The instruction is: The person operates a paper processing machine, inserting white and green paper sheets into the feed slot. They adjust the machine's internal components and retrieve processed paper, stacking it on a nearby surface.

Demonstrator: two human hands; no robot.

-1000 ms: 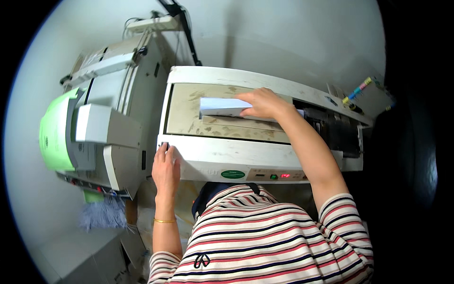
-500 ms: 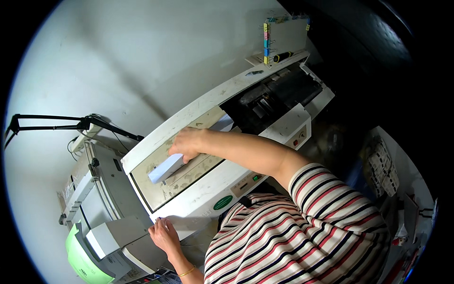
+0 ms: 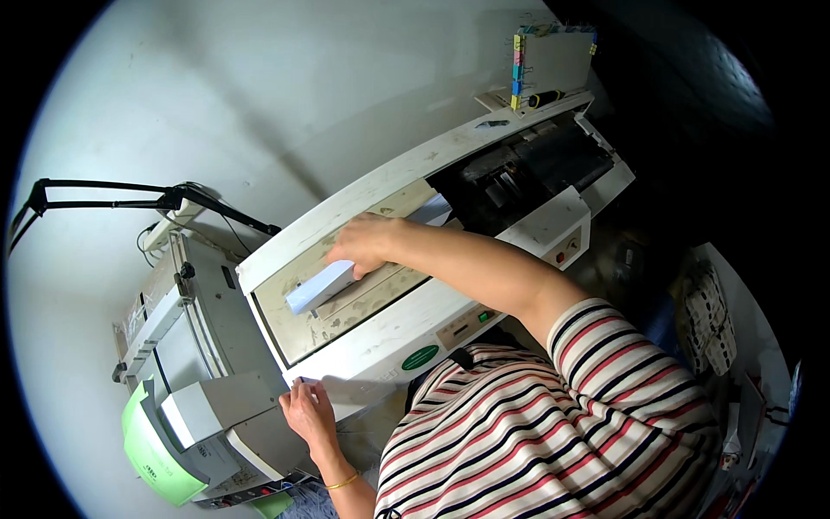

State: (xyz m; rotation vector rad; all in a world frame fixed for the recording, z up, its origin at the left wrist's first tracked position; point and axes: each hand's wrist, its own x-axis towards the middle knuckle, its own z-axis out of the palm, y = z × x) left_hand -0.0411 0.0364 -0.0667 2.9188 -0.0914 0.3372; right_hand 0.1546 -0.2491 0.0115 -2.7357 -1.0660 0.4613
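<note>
My right hand [image 3: 363, 246] reaches across the long white machine [image 3: 346, 372], its fingers closed around the top of a white paper stack [image 3: 322, 287]. This stack stands on edge along the worn beige bed plate [image 3: 303, 337]. Part of it is hidden under my hand and forearm, and its far end shows past my wrist. My left hand [image 3: 309, 417] is at the machine's front left corner, fingers curled against the edge. Whatever the fingertips hold there is too small to make out.
Beyond the plate is a dark open channel with a mechanism [image 3: 506, 186]. A board edged with colourful binder clips [image 3: 558, 65] stands at the far end. On the left are a grey machine [image 3: 207, 320], a green sheet [image 3: 156, 450] and a black jointed arm [image 3: 112, 195].
My view has shifted, so the machine appears slightly farther right and higher on its near side. Both hands keep about the same places on it; the right still grips the paper stack.
</note>
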